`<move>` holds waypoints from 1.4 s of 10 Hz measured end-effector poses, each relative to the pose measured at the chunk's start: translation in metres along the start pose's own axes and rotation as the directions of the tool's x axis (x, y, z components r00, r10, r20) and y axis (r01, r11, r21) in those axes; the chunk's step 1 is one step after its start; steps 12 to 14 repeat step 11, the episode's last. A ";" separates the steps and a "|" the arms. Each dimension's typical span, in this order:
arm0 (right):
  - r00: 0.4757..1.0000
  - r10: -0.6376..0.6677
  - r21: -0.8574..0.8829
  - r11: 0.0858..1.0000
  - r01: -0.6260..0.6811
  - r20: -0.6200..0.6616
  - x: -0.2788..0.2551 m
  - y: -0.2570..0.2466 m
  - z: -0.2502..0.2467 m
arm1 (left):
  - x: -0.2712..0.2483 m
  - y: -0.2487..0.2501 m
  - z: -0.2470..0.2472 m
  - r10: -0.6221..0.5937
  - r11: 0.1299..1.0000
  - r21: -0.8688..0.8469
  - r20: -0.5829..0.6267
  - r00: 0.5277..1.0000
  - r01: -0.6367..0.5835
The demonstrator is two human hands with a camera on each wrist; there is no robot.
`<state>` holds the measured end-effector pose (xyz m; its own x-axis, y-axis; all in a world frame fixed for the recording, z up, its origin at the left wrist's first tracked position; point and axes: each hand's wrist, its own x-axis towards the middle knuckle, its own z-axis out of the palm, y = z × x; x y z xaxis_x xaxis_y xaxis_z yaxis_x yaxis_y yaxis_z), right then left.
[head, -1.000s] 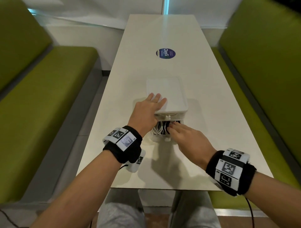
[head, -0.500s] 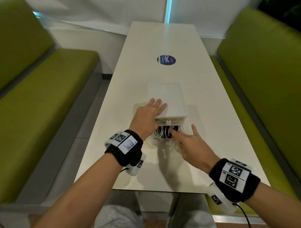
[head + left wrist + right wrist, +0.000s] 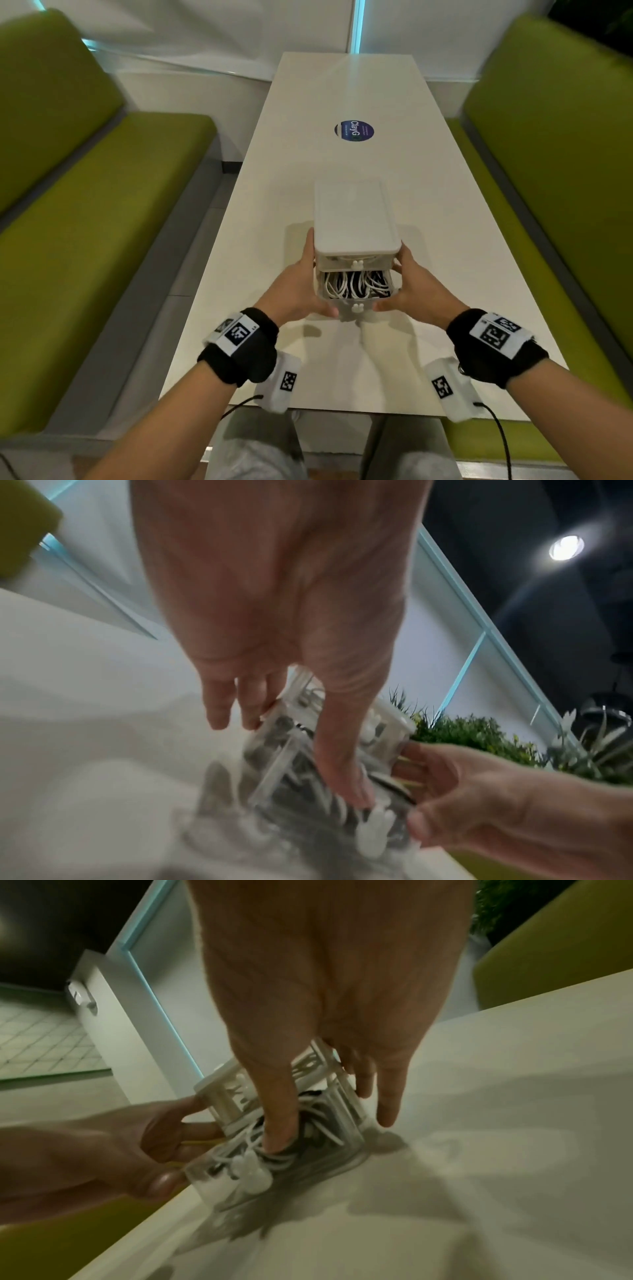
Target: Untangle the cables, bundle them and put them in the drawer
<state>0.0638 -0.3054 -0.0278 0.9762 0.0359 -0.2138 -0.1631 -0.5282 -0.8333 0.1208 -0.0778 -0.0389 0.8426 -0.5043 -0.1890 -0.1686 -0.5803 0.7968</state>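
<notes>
A small white drawer unit (image 3: pixel 354 212) stands mid-table, its lower drawer (image 3: pixel 373 304) pulled out toward me. Coiled white and black cables (image 3: pixel 356 286) fill the drawer. My left hand (image 3: pixel 310 277) grips the unit's left front corner, fingers along the side and thumb across the drawer front. My right hand (image 3: pixel 407 277) mirrors it on the right corner. The left wrist view shows my left hand (image 3: pixel 287 756) with its thumb lying over the clear drawer wall. In the right wrist view my right hand (image 3: pixel 332 1133) has its thumb against the cables (image 3: pixel 240 1150), beside a white knob (image 3: pixel 251 1173).
The white table (image 3: pixel 342 370) runs away from me, with a round dark sticker (image 3: pixel 354 131) beyond the unit. Green benches flank it on the left (image 3: pixel 102 222) and right (image 3: pixel 548 171). The table's near edge lies just under my wrists.
My left hand has left the top of the unit and my right hand's fingers have left the drawer. Both hands now clasp the unit's front corners, thumbs on the drawer front.
</notes>
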 end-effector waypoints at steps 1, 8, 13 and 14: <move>0.998 0.005 0.008 1.000 -0.005 -0.069 0.005 0.007 0.002 | 0.000 -0.004 0.008 0.042 0.999 0.003 -0.086 0.995 -0.042; 0.921 -0.086 -0.108 0.993 0.048 -0.381 0.012 0.012 0.018 | 0.021 -0.015 0.021 0.067 0.988 0.152 -0.345 0.936 -0.015; 0.934 -0.037 -0.031 0.999 0.028 -0.355 0.014 0.010 0.017 | 0.018 -0.008 0.016 -0.008 0.996 0.081 -0.350 0.937 0.039; 0.934 -0.037 -0.031 0.999 0.028 -0.355 0.014 0.010 0.017 | 0.018 -0.008 0.016 -0.008 0.996 0.081 -0.350 0.937 0.039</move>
